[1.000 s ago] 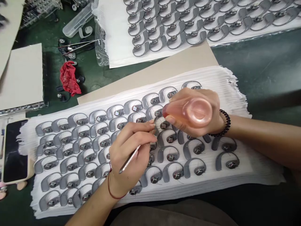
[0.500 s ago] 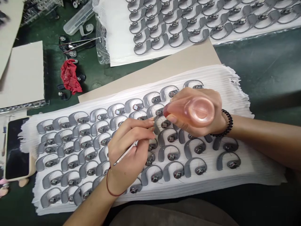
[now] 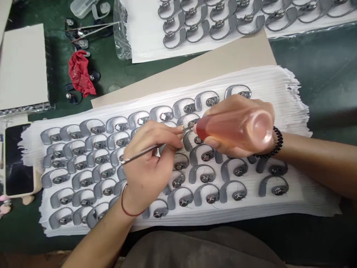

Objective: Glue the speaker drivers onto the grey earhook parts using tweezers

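Note:
My left hand (image 3: 149, 160) pinches a thin metal pair of tweezers (image 3: 142, 152), the tip pointing right at one of the grey, hook-shaped earphone pieces (image 3: 192, 124). In my right hand (image 3: 241, 103) is a translucent bottle of reddish liquid (image 3: 228, 128), tipped on its side with its base toward me. Its narrow end is close to the tweezer tip; whether they touch I cannot tell. Rows of similar pieces with round metal parts and fine wires lie on a stack of white sheets (image 3: 290, 96). My hands hide several of them.
Another white sheet (image 3: 147, 44) with more grey pieces lies at the back. To the left are a red cloth (image 3: 80, 72), loose tweezers (image 3: 95, 26), a pale board (image 3: 23, 69) and a phone (image 3: 18, 160). A beige card (image 3: 223, 56) sticks out behind the stack.
The bottle has tilted flatter, showing more of its side. My left hand has turned the tweezers, and their tip now shows by the bottle's end. The whole view has shifted slightly.

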`<state>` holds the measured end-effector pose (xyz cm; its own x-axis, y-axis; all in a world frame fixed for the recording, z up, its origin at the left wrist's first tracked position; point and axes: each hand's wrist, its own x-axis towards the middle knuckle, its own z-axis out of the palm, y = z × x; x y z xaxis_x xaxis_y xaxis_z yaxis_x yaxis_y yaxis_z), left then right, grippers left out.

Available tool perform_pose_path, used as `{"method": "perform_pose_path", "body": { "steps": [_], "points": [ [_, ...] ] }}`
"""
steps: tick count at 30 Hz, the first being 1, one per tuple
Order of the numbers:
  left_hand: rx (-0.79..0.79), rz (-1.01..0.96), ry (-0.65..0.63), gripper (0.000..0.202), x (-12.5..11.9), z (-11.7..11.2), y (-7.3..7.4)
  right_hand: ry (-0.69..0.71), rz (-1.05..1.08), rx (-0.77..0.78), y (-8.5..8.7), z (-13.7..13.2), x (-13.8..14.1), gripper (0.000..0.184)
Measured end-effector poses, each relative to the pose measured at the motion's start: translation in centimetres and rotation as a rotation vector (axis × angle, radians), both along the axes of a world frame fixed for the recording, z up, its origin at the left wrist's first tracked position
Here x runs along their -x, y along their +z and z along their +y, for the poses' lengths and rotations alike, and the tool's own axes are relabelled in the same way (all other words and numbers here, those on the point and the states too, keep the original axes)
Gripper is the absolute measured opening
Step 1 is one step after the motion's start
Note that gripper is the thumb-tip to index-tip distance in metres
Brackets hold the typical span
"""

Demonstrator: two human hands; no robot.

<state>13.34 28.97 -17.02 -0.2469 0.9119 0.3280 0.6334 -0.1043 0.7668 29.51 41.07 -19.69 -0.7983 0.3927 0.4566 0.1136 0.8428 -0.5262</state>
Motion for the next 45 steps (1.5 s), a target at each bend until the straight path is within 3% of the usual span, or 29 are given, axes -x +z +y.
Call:
{"method": "perform_pose_path", "body": {
  "steps": [6, 11, 17, 22, 37, 45],
  "points": [
    [0.06, -0.108, -0.001, 0.02, 0.2, 0.3, 0.0, -0.048, 0.094, -0.069, 0.6, -0.9, -0.2, 0.029],
    [0.075, -0.179, 0.011, 0.02, 0.3, 0.4, -0.2, 0.035, 0.11, -0.152, 0.8, -0.9, -0.1, 0.022],
    [0.045, -0.21, 0.016, 0.022, 0.2, 0.5, -0.4, 0.204, 0.135, -0.467, 0.2, -0.2, 0.0, 0.01],
    [0.044, -0.217, 0.007, 0.023, 0.3, 0.4, -0.4, 0.225, 0.175, -0.644, 0.2, -0.6, 0.5, 0.01],
    [0.033, -0.215, 0.018, 0.021, 0.3, 0.4, -0.4, 0.252, 0.174, -0.659, 0.4, -0.5, 0.6, 0.012],
    [0.018, -0.217, 0.018, 0.021, 0.3, 0.4, -0.6, 0.269, 0.193, -0.434, 0.3, 0.0, 0.2, 0.007]
  ]
}}
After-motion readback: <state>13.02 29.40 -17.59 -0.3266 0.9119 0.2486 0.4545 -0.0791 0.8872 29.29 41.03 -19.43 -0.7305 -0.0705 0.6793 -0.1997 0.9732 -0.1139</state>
